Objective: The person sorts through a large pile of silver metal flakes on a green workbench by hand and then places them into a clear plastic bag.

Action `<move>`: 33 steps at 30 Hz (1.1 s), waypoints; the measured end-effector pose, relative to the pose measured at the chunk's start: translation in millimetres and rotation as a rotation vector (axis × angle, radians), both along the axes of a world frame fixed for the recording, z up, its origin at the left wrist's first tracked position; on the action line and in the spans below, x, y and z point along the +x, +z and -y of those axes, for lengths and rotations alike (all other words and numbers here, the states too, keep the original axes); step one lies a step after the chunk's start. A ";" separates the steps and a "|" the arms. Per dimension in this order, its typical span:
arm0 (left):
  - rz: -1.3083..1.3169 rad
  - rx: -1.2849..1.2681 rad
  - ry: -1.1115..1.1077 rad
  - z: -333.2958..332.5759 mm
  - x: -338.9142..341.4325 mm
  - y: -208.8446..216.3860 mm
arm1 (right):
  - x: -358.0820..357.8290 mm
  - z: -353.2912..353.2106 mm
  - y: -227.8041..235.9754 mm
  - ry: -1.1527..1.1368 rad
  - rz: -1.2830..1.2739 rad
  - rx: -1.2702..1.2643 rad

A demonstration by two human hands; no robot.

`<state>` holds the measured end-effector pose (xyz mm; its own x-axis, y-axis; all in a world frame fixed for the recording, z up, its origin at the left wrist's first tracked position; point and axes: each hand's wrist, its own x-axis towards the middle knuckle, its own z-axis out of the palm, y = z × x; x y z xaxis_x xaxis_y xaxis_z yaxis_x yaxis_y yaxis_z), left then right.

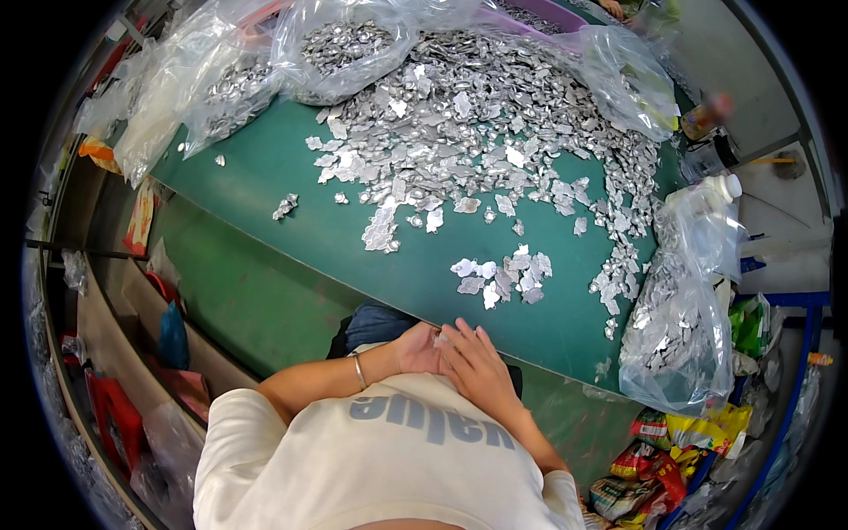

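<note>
My left hand (pixel 417 350) and my right hand (pixel 480 362) meet at the near edge of the green table (pixel 353 256), close to my body. The right hand's fingers are stretched out and slightly apart, lying against the left hand. Most of the left hand's fingers are hidden behind the right, so I cannot tell whether they hold anything. Just beyond my hands lies a small group of flat silver metal pieces (pixel 528 274) with wavy outlines. Farther back spreads a large heap of similar metal pieces (pixel 477 115).
Clear plastic bags of metal pieces stand at the back left (pixel 340 53) and right edge (pixel 676 318). A purple bin (pixel 565 13) sits at the far side. Colourful packets (pixel 654 468) lie below at the right. Another person's hand (pixel 612 8) shows at the top right.
</note>
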<state>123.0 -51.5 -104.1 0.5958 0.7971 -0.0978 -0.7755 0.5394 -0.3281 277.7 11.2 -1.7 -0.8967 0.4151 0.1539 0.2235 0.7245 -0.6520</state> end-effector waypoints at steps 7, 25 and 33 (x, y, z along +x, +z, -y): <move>-0.270 -0.087 -0.073 -10.1 -1.0 34.2 | -29.0 -57.8 34.3 -0.319 -0.009 0.232; -0.619 -0.186 -0.042 -14.5 -27.9 29.9 | -54.6 -137.3 37.3 -0.505 -0.377 -1.270; -0.572 -0.305 -0.021 -17.8 -35.8 25.3 | -183.9 -322.8 117.9 -0.586 -0.944 -0.964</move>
<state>87.2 -33.7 -78.8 0.3981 0.6721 -0.6243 -0.8634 0.5045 -0.0075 93.7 334.0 116.3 -0.2941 0.9552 0.0331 -0.4481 -0.1073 -0.8875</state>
